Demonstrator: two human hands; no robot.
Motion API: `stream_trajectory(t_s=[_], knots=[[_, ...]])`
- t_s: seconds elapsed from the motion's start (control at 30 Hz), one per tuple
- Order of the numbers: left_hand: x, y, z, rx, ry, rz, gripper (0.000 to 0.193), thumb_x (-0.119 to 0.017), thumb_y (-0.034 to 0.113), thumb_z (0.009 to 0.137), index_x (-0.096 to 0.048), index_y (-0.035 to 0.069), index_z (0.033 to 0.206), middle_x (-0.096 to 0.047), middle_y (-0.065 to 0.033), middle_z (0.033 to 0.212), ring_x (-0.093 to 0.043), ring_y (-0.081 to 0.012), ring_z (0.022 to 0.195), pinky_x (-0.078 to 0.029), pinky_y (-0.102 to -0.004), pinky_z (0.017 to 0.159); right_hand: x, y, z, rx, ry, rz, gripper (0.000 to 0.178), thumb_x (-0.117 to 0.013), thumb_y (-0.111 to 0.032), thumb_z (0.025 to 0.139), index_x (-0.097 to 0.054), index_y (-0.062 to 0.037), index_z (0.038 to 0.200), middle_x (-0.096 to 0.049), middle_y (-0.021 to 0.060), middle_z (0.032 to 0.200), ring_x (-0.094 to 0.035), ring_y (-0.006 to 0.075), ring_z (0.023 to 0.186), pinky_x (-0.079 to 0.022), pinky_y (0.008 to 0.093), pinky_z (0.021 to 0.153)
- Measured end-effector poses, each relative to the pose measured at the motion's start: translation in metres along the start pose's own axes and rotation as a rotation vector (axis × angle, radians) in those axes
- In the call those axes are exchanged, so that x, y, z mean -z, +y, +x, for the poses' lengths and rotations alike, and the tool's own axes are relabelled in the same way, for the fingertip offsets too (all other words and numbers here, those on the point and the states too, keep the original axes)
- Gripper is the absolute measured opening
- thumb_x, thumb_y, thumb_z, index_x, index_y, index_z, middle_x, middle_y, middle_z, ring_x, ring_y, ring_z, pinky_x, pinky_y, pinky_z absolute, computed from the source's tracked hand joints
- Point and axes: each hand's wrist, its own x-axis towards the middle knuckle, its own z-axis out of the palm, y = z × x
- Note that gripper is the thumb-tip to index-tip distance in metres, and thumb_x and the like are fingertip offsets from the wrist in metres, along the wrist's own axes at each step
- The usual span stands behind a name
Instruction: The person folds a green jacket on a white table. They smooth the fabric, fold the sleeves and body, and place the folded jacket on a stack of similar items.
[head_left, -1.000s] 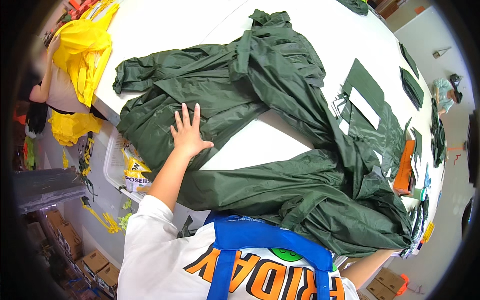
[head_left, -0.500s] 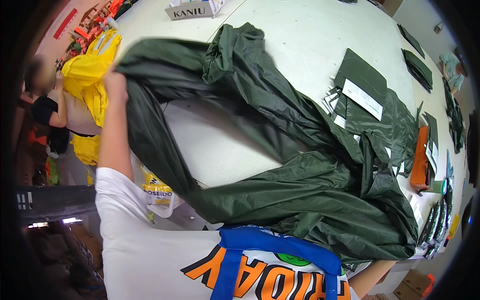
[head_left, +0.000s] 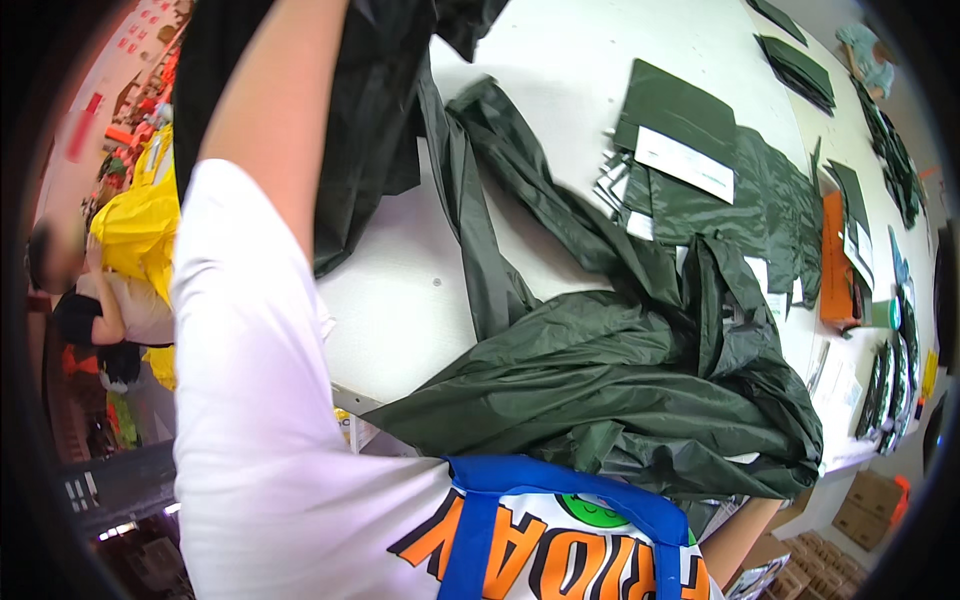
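Observation:
A large, shiny dark green rain garment [head_left: 600, 370] lies crumpled across the near side of the table and against my apron. One part of it [head_left: 375, 130] is raised at the upper left, beside my left arm [head_left: 275, 110]. That arm stretches up past the top edge, so my left hand is out of the picture. Narrow green lengths hang between the raised part and the heap. At the lower right my right forearm [head_left: 740, 540] reaches under the garment's edge. Cloth hides my right hand and its fingers.
Folded green garments [head_left: 680, 115] with white paper labels lie on the white table [head_left: 400, 330] beyond the heap. An orange box [head_left: 835, 260] stands farther right. Another person at the left handles yellow cloth [head_left: 135, 230]. Cardboard boxes [head_left: 865, 510] are stacked at the lower right.
My left arm has swung up and forward, lifting part of the garment, and the left hand has left the picture. The near heap and right forearm stay about where they were.

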Motion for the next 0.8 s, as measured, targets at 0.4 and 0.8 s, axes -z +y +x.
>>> stream_trajectory(t_s=[0.4,0.8], knots=[[0.178,0.301,-0.196,1.323,-1.583,-0.874,0.063,-0.070,0.027,0.080,-0.045,0.004,0.134,-0.054,-0.0192,0.126,-0.049,-0.0370,0.119,-0.037,-0.0404,0.103,0.045,-0.110,0.002,-0.247,-0.002,-1.873,0.048,-0.065,-0.012,0.080,-0.053,-0.0008,0.125,-0.062,0.0208,0.111,-0.057,0.0261,0.110,-0.044,0.0377,0.093],[0.212,0.385,-0.118,1.399,-1.341,-1.053,0.055,-0.067,0.011,0.082,-0.046,0.003,0.132,-0.049,-0.0173,0.130,-0.047,-0.0252,0.119,-0.041,-0.0363,0.100,-0.227,0.038,0.020,0.473,-0.209,-1.047,0.047,-0.057,-0.001,0.073,-0.056,-0.0030,0.120,-0.064,0.0127,0.094,-0.060,0.0216,0.078,-0.047,0.0291,0.074]])
